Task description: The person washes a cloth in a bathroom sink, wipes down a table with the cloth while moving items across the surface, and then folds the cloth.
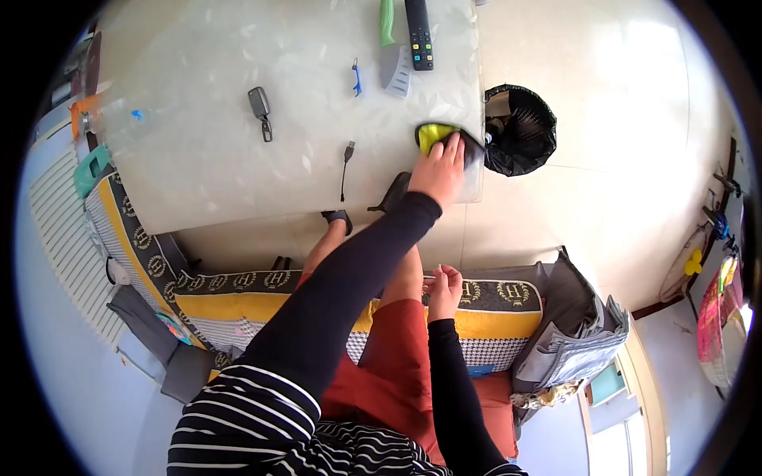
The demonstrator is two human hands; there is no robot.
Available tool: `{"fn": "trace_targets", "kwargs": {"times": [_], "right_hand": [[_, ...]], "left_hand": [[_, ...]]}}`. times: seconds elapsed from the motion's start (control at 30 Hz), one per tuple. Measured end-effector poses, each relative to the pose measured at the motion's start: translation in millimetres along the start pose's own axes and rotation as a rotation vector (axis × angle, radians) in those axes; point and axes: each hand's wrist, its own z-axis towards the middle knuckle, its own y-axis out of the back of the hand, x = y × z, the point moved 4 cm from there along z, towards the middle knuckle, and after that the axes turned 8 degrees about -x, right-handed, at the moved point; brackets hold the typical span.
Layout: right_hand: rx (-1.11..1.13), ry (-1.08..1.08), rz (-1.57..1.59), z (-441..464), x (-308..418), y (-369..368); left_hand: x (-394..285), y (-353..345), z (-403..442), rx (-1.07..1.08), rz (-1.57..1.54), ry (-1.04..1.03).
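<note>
My left hand (440,170) reaches across to the table's right corner. Its fingers are pressed together over a yellow-green and black cloth-like piece (432,136), which looks soft and folded; the hand hides part of it. Near my knee hovers my right hand (445,292), its fingers loosely curled and apart, with nothing visible in them. Left of the cloth-like piece lies a short black USB cable (347,168). A dark object (392,193) shows by the table's front edge beside my left wrist; its kind is unclear.
On the pale table (206,174) lie a green-handled spatula (394,67), a black remote control (419,36), a small blue item (356,78) and a black key fob (259,111). A black-lined bin (530,135) stands past the right edge. A patterned sofa (492,317) is beneath me.
</note>
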Motion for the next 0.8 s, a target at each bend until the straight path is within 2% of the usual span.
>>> {"fn": "trace_targets", "kwargs": {"times": [0.1, 0.2, 0.4, 0.43, 0.53, 0.57, 0.67, 0.73, 0.8], "right_hand": [[-0.009, 0.017, -0.036, -1, -2, -3], [-0.03, -0.041, -0.04, -3, -7, -7], [-0.013, -0.144, 0.012, -7, -9, -18], [-0.01, -0.157, 0.011, -8, -8, -20], [0.011, -0.182, 0.002, -1, -17, -23], [0.029, -0.185, 0.011, 4, -23, -21], [0.012, -0.179, 0.105, 16, -39, -14], [-0.079, 0.487, -0.661, 14, -32, -13], [0.091, 0.283, -0.304, 13, -13, -32]], "left_hand": [[16, 11, 44, -0.099, -0.04, 0.079], [9, 5, 29, -0.125, -0.058, 0.133], [-7, 7, -75, 0.119, -0.243, 0.054], [-4, 8, -89, 0.21, -0.331, 0.083], [12, 23, -123, 0.219, -0.61, 0.111], [20, 35, -133, 0.266, -0.767, 0.194], [48, 65, -159, 0.37, -1.314, 0.629], [74, 102, -169, 0.41, -1.709, 0.888], [97, 142, -174, 0.369, -2.13, 1.167]]}}
